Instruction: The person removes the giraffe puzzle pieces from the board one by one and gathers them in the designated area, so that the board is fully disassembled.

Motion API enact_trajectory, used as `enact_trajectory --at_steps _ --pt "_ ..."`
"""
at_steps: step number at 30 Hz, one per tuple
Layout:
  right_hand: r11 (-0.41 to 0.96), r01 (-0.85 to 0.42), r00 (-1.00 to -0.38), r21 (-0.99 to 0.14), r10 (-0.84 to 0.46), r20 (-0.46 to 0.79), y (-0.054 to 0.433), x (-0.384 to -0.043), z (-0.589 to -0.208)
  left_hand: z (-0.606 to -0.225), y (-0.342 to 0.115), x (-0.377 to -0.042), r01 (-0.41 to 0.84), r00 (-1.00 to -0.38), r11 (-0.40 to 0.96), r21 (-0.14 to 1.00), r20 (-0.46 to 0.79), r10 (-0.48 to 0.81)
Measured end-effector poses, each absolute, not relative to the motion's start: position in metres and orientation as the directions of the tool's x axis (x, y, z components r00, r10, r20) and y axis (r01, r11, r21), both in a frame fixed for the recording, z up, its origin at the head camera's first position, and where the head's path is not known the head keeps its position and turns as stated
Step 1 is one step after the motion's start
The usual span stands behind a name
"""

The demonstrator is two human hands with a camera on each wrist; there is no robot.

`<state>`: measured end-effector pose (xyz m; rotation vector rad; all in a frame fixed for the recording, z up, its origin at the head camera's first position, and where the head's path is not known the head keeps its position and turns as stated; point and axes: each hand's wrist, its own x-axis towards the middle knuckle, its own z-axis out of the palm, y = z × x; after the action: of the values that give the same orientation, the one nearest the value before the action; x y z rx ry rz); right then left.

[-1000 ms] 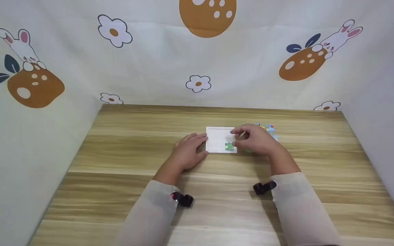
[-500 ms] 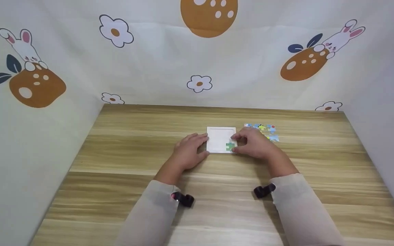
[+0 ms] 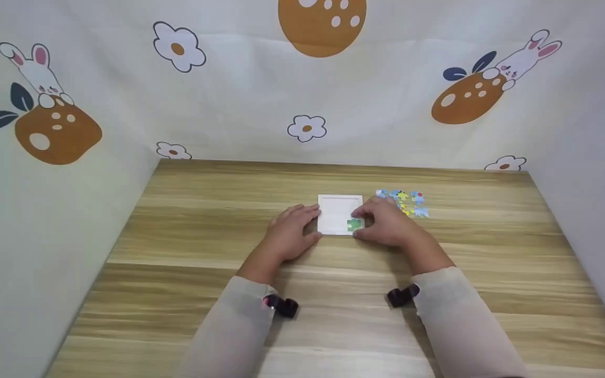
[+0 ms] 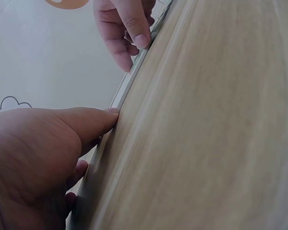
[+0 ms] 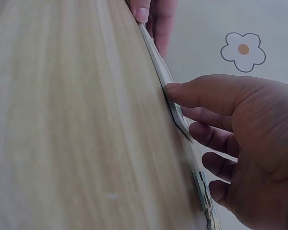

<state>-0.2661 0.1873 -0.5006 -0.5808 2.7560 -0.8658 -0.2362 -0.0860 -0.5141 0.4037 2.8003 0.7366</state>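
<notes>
A small square white puzzle tray lies on the table. A green jigsaw piece sits in its front right corner, flat as far as I can see. My left hand rests against the tray's left edge, with fingertips and thumb apart along it. My right hand has thumb and index finger curled about the green piece; the thumb touches the tray's front rim in the right wrist view. The index fingertip covers the piece's far side. Several loose jigsaw pieces, blue and yellow, lie just beyond the right hand, partly covered by it.
The wood-grain table meets a pale printed cloth at the back and at both sides. A small black camera sits on each wrist. In the right wrist view, loose piece edges show below the curled fingers.
My right hand has shifted left and toward me over the tray's front right corner, uncovering more loose pieces. The green piece now looks flatter in the corner. The left hand has stayed in place.
</notes>
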Motion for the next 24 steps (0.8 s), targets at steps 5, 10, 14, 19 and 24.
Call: enact_trajectory --at_steps 5,10,14,19,24 --pt "0.724 -0.280 -0.905 -0.630 -0.419 -0.079 0.1855 -0.2667 -0.4981 -0.5121 -0.0862 -0.2352 0.202 -0.939 0.833 0.516 -0.138 0.314" --pt "0.706 -0.244 -0.909 -0.665 -0.406 -0.097 0.1844 -0.2671 -0.4960 -0.5124 -0.0861 -0.2358 0.203 -0.939 0.838 0.507 -0.142 0.313" --pt "0.698 -0.229 -0.915 -0.678 -0.392 -0.095 0.1846 -0.2667 -0.4957 -0.5126 -0.0860 -0.2363 0.205 -0.938 0.840 0.502 -0.144 0.315" --pt "0.698 -0.213 -0.918 -0.684 -0.383 -0.105 0.1842 -0.2659 -0.4949 -0.5124 -0.0861 -0.2364 0.202 -0.938 0.840 0.503 -0.148 0.314" --pt "0.711 -0.209 -0.921 -0.672 -0.374 -0.108 0.1857 -0.2654 -0.4946 -0.5135 -0.0863 -0.2359 0.201 -0.938 0.838 0.507 -0.147 0.314"
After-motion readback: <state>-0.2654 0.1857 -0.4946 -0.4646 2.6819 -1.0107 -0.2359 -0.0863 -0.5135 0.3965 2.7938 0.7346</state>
